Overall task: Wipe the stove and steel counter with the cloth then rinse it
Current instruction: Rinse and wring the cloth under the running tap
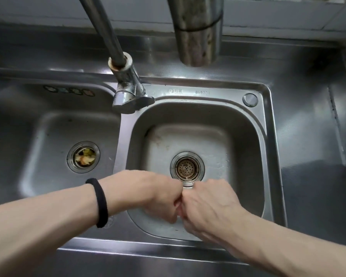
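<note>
We have both hands low over the right basin (256, 136) of the double sink, knuckle to knuckle. The left hand (158, 196) is curled into a closed fist; the right hand (210, 206) is curled the same way and touches it along the fingers. The cloth is not visible anywhere here. If it is present it must be balled up inside or beneath the two fists, and we cannot tell which hand, if either, grips it. Just beyond the knuckles sits the basin's drain strainer (187, 168), with a small pale glint between it and the fingers that we cannot identify. The faucet spout (132, 100) ends well beyond the left hand and off to its far side, near the divider, not over the fists; no running stream is discernible. Our reading: this is the rinse or wring stage, late in the task. Risks from here: with the spout aimed away from the hands, a wring without fresh water would leave grime in the cloth; a hard twist this close to the near rim, just under the wrists, could splash dirty water onto the steel counter (312, 196) to the right of the right hand. The left basin's drain (83, 156), beyond the left forearm, holds food scraps.
</note>
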Available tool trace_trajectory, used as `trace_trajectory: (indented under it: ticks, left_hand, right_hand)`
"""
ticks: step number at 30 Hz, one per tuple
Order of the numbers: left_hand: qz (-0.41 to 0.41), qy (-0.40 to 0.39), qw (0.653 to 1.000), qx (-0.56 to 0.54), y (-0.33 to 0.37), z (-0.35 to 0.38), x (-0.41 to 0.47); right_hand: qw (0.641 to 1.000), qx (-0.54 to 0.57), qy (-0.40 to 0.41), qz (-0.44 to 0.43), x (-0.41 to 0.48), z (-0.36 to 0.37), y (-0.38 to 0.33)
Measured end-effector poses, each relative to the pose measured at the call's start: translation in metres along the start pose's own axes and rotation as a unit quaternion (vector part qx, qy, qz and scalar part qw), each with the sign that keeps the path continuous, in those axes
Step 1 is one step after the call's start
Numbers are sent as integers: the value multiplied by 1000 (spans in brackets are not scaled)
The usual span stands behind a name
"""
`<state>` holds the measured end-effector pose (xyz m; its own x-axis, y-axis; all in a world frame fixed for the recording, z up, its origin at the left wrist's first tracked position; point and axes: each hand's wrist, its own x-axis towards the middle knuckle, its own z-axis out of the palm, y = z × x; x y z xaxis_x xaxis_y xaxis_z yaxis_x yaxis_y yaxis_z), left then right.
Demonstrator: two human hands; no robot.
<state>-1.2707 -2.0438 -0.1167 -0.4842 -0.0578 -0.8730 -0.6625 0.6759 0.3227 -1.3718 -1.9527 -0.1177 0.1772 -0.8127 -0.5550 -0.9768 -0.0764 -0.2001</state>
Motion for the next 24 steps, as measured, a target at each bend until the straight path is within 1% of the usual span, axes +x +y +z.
trace_trajectory:
  ticks: [1,2,3,5,6,7,8,9,10,12,13,14,15,17,18,19,20,22,23,24]
  left_hand:
    - [0,58,995,83,0,5,-2]
    - [9,111,981,158,-2,8,-2]
    - [27,155,965,210,-6,10,0]
    - [66,232,935,258,-17,4,3]
    - [80,261,924,268,-23,0,4]
    - [91,285,914,275,-30,-4,6]
    - [99,301,906,282,-36,-8,8]
    - [109,317,899,281,-41,-11,10]
    - [124,333,895,270,-45,-12,11]
    - [157,377,887,217,-48,-14,13]
    - [178,409,874,194,-47,-14,13]
    - [203,440,857,175,-46,-14,13]
    - [219,468,841,159,-42,-14,11]
    - [224,533,804,136,-36,-10,13]
    - [219,562,789,115,-34,-7,17]
    - [212,576,784,98,-32,-3,20]
    - [205,584,780,87,-30,0,21]
    - [188,614,763,72,-27,8,21]
    - [173,635,750,61,-25,10,21]
    - [149,650,743,44,-22,11,20]
  right_hand:
    - [999,29,-1,12,-1,3,-3]
    - [997,67,6,35,-1,6,-5]
    - [991,115,-4,64,1,6,-5]
    - [960,250,-57,114,8,-5,-4]
    - [932,328,-84,126,12,-11,-3]
    - [891,415,-110,146,14,-17,-4]
    - [831,511,-132,176,14,-22,-6]
    - [757,602,-156,203,12,-26,-10]
    - [684,674,-181,212,10,-27,-13]
    - [560,777,-203,203,7,-24,-20]
    - [504,816,-207,194,7,-23,-22]
    - [450,850,-208,178,5,-23,-24]
    - [406,877,-203,160,4,-25,-26]
    - [335,915,-191,119,1,-28,-31]
    - [304,929,-185,105,-1,-28,-34]
    - [278,938,-180,99,-2,-29,-35]
    - [262,944,-176,93,-3,-29,-37]
    - [264,947,-156,99,-4,-28,-40]
    - [270,948,-134,100,-4,-29,-40]
    - [243,958,-124,89,-5,-30,-40]
